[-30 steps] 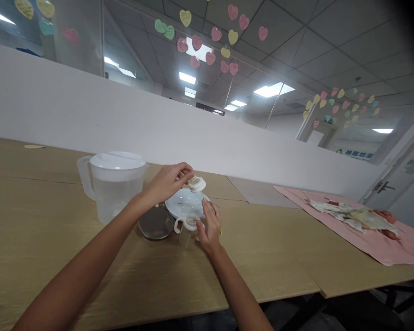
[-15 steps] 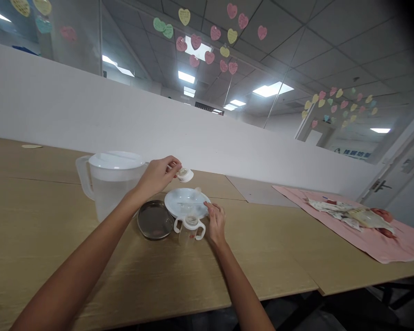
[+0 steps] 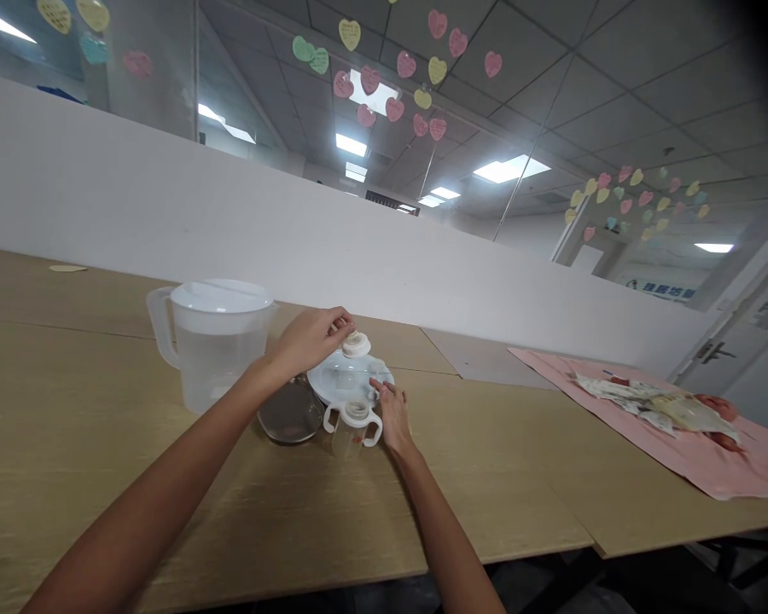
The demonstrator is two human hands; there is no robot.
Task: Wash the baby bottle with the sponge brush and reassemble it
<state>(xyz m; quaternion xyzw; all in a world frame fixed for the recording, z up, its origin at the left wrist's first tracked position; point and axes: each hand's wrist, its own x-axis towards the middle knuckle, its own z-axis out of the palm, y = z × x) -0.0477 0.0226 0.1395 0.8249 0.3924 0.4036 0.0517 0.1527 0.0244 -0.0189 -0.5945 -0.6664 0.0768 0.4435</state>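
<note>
My left hand (image 3: 320, 334) pinches a white bottle collar (image 3: 357, 344) and holds it above a pale blue-white bowl (image 3: 323, 384). My right hand (image 3: 393, 414) is at the bowl's right side, fingers stretched toward its rim, with nothing plainly gripped. Small pale pieces lie in the bowl, too blurred to name. In front of it stands a clear baby bottle (image 3: 349, 439), upright, its neck uncovered and a white handle on either side. Left of the bottle, partly under my left forearm, is a dark round metal tray (image 3: 291, 414).
A lidded translucent pitcher (image 3: 221, 341) with clear liquid stands left of my left hand. On the right, a pink cloth (image 3: 653, 452) carries a baby doll (image 3: 691, 409) in light clothing. A white wall (image 3: 134, 205) runs behind the wooden table (image 3: 486, 477).
My left hand has moved slightly right and down with the collar, which is now tilted differently over the bowl. The fingers of my right hand have shifted a little left and down at the rim.
</note>
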